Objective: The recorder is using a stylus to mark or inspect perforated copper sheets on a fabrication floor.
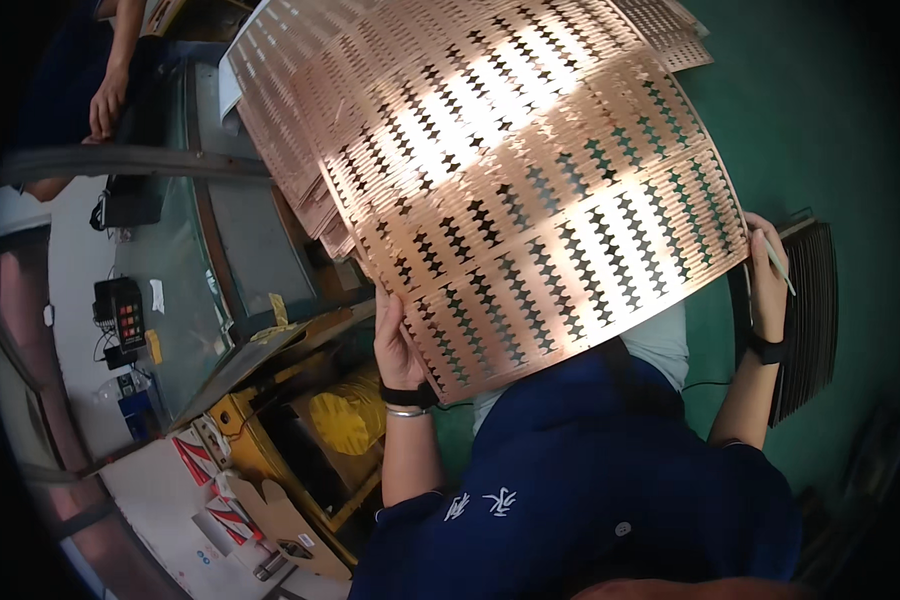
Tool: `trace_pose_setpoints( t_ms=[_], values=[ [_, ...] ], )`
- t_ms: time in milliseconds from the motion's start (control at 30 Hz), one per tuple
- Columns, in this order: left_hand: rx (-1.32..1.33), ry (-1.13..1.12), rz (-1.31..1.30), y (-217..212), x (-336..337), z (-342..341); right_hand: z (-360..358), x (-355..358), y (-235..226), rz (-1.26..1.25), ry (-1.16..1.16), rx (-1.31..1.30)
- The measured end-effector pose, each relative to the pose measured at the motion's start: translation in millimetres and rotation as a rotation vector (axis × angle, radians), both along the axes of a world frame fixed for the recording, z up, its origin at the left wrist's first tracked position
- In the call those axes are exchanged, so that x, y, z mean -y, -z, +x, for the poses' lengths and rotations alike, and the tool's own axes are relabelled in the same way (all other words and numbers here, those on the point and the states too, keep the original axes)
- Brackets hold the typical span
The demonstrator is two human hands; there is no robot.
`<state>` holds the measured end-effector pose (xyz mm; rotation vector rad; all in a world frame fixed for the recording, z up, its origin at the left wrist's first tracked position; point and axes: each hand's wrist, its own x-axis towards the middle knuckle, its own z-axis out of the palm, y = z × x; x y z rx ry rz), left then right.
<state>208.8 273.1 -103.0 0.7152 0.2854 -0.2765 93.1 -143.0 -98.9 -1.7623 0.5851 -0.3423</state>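
A large copper-coloured sheet point(545, 222), punched with rows of star-shaped holes, is tilted in front of me and shines brightly across its middle. My left hand point(395, 345) is closed on its near left edge, the fingers partly hidden behind it. At the near right corner my right hand point(765, 275) grips the edge, and a thin pale stick point(778, 265) lies along its fingers. More perforated sheets point(285, 185) are stacked beneath and beyond the held one, showing at the left and far right.
Several dark thin plates point(810, 310) stand in a row at the right. To the left are a glass-topped table point(175, 310), a yellow machine point(350, 415) and an opened cardboard box point(285, 530). Another person's hand point(108, 105) shows at the far left, beyond a metal bar point(140, 162).
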Motion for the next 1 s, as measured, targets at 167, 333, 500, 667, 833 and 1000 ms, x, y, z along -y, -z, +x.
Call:
trace_pose_setpoints(
  t_ms=[167,333,500,667,833,1000],
  values=[
    [0.045,0.035,-0.032,-4,-1,0,-2,-3,7,0.181,0.021,-0.01],
    [0.104,0.084,-0.005,-7,-1,2,1,-2,14,0.33,-0.02,0.025],
    [0.163,0.092,-0.018,-11,3,4,0,0,11,0.371,-0.025,0.033],
    [0.193,0.047,0.016,-17,5,0,1,-1,16,0.405,-0.016,0.048],
    [0.24,0.046,0.058,-20,5,1,-4,-2,20,0.393,0.009,0.107],
    [0.301,0.026,0.115,-27,4,4,-3,-1,19,0.429,0.013,0.15]
  ],
)
